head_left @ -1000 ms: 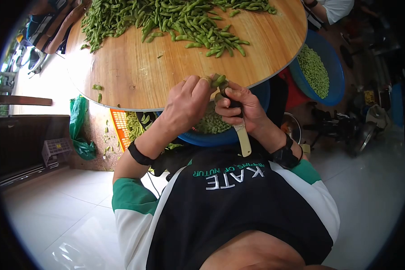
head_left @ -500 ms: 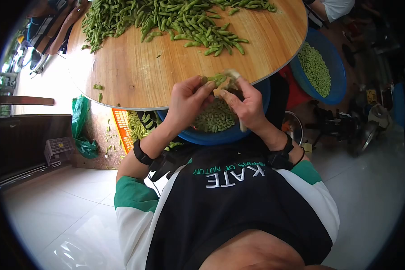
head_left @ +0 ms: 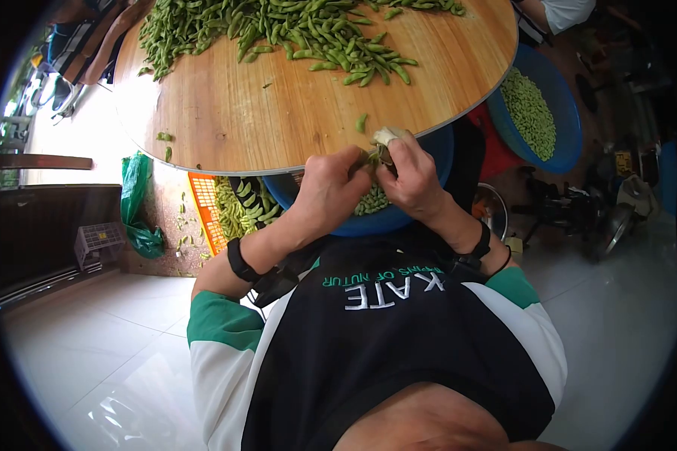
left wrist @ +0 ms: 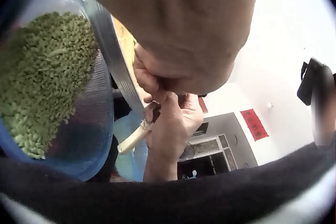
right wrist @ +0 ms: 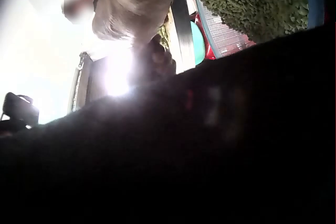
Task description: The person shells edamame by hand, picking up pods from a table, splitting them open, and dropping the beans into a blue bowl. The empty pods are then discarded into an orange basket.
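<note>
Step in hand: shelling, by the look of it; 1 pod [head_left: 374, 158] is caught between 2 hands, though whether its seam is open cannot be told.
Left hand [head_left: 327, 192]: fingers narrow, thumb and forefinger pinching the pod.
Right hand [head_left: 411, 177]: fingers curled round a pale handle [left wrist: 134, 139], thumb up against the pod; the exact hold is hidden.
Pod's place: by the near edge of the table [head_left: 241, 113], seen from above.
Blue basin [head_left: 278, 192]: under the hands, shelled beans [head_left: 372, 200] inside.
Loose pod [head_left: 361, 122]: alone on the table, just beyond the fingers.
Pod heap [head_left: 331, 34]: at the table's far side, plenty left.
Next move: probably calls for pressing the beans out over the blue basin, keeping the husk clear.
</note>
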Tool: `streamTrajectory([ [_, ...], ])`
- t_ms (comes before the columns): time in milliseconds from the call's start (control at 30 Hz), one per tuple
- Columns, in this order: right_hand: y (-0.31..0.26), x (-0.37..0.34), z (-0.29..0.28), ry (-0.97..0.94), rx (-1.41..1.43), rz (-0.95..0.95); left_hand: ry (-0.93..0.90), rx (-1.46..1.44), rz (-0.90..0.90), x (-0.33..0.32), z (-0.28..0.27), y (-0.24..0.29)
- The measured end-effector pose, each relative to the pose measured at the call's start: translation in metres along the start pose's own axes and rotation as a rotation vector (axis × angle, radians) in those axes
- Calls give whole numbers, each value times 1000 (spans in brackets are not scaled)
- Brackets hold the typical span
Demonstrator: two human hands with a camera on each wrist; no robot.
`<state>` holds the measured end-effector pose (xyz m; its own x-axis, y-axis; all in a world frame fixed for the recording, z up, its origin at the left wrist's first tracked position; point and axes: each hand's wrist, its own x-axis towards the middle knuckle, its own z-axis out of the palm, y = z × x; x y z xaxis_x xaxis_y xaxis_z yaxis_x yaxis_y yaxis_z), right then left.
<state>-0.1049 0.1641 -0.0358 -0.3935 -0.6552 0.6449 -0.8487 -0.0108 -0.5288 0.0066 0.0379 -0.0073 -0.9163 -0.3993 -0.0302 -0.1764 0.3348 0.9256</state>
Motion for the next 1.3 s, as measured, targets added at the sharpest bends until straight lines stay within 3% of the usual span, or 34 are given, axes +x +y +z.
streamTrajectory([
  [133,7,-5,-16,-186,191,202,-120,342,156,-25,-45,16],
  [167,5,-3,-28,-357,260,221,-119,523,174,-32,-63,18],
  [200,6,-7,-28,-354,261,225,-117,704,192,-39,-82,18],
  [267,10,-14,-23,-347,231,21,-315,1098,-69,-52,-112,20],
  [333,10,-12,-25,-373,236,53,-308,1213,-115,-57,-127,11],
  [400,12,-12,-24,-414,160,60,-182,1291,41,-46,-132,10],
  [533,8,-8,-17,-374,337,255,-171,750,447,25,-86,14],
  [600,-2,-3,-20,-354,722,709,-253,708,719,53,-60,8],
  [633,-4,-6,-22,-349,713,708,-252,704,729,58,-52,0],
  [700,0,-8,-26,-310,910,904,-315,674,794,77,-40,-14],
  [867,13,-21,-21,-225,1167,914,-270,636,754,84,-37,-21],
  [933,15,-16,-17,-167,1225,908,-222,653,658,80,-34,-21],
  [1000,13,-10,-18,-124,1145,900,-213,429,542,72,-33,-12],
  [1033,13,-10,-18,-115,1113,868,-225,429,571,68,-30,-10],
  [1100,13,-8,-16,-99,1082,833,-101,-93,57,57,-20,-5],
  [1300,-3,-3,-14,-186,1150,709,-78,-476,-213,46,-12,18],
])
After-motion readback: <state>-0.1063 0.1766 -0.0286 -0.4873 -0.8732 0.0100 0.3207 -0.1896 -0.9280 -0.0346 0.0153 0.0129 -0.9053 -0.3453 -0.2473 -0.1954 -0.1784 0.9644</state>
